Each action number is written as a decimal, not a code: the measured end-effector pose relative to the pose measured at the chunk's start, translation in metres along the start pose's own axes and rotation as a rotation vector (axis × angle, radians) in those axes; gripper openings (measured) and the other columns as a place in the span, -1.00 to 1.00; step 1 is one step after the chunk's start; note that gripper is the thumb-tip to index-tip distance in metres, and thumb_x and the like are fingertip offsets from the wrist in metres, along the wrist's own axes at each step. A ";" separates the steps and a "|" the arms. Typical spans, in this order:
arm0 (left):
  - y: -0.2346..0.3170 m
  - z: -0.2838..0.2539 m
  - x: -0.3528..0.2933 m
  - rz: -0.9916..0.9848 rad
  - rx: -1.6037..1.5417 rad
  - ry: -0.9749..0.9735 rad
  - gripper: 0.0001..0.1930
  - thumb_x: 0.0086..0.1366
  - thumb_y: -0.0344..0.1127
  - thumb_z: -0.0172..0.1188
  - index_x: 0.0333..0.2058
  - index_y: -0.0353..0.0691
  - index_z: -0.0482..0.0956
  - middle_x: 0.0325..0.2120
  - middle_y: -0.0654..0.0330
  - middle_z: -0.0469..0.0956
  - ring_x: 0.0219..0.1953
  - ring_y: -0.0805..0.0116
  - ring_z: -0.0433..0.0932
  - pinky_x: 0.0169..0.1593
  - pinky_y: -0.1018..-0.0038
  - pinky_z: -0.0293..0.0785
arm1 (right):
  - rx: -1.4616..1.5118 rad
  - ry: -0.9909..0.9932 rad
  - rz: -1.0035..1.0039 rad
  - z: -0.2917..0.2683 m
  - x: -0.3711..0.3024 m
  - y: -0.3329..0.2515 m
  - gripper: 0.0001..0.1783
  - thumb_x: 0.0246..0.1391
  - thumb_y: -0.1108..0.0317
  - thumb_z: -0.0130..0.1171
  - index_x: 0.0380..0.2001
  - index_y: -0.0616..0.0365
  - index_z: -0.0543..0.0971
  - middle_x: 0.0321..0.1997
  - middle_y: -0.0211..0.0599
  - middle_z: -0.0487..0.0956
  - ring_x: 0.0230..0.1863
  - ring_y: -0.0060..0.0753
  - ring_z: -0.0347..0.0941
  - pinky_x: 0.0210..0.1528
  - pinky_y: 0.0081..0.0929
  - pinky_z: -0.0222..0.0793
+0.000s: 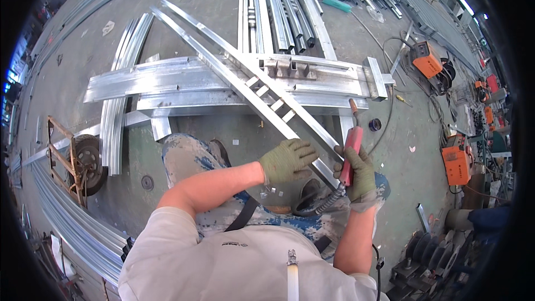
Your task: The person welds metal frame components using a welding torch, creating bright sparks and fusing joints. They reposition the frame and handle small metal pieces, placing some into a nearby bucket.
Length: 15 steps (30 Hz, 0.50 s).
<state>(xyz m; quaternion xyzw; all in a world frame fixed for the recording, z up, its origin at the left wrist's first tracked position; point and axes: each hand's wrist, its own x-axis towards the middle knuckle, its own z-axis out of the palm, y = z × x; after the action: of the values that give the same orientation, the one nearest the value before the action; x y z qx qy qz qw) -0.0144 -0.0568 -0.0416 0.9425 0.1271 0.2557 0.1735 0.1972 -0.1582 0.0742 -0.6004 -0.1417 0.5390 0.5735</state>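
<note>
While the green-gloved right hand (362, 175) grips the long red torch (354, 140), the loosely spread green-gloved left hand (287, 161) should steady the ladder-shaped silver metal frame (257, 100).

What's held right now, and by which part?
The right hand grips a welding torch by its red handle. The left hand lies over the metal frame; whether it grips cannot be told.

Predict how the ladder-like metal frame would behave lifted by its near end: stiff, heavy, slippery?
The frame is probably stiff around its short crosspieces, which bridge the two rails. It may feel far-end-heavy, since it reaches past the metal beams. Its smooth, shiny faces could slide on those beams.
</note>
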 end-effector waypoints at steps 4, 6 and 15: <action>0.008 0.004 -0.007 -0.015 0.116 -0.173 -0.34 0.37 0.00 0.25 0.34 -0.20 0.43 0.33 0.03 0.42 0.38 -0.01 0.38 0.44 0.03 0.27 | 0.025 -0.008 -0.020 -0.008 -0.004 0.012 -0.40 0.33 0.22 0.30 0.33 0.13 0.37 -0.05 -0.11 0.68 -0.49 -0.36 0.58 -0.50 -0.41 0.55; 0.009 0.004 -0.009 -0.058 0.112 -0.169 -0.35 0.39 -0.01 0.23 0.36 -0.18 0.40 0.35 0.03 0.40 0.41 0.01 0.35 0.46 0.02 0.23 | 0.021 -0.017 -0.035 -0.012 -0.007 0.015 -0.41 0.33 0.22 0.30 0.32 0.13 0.38 -0.05 -0.12 0.68 -0.49 -0.38 0.58 -0.50 -0.42 0.56; 0.027 0.023 0.009 -0.107 0.221 -0.202 -0.30 0.32 -0.03 0.28 0.37 -0.17 0.39 0.32 0.04 0.42 0.40 0.00 0.35 0.49 0.03 0.19 | 0.171 0.064 -0.101 -0.058 -0.002 0.032 -0.49 0.35 0.24 0.28 0.28 0.06 0.43 -0.17 -0.17 0.68 -0.46 -0.36 0.62 -0.51 -0.40 0.60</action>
<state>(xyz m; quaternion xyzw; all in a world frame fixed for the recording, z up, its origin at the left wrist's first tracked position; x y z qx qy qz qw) 0.0091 -0.0845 -0.0455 0.9686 0.1864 0.1347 0.0942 0.2289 -0.2003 0.0350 -0.5583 -0.1067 0.5000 0.6534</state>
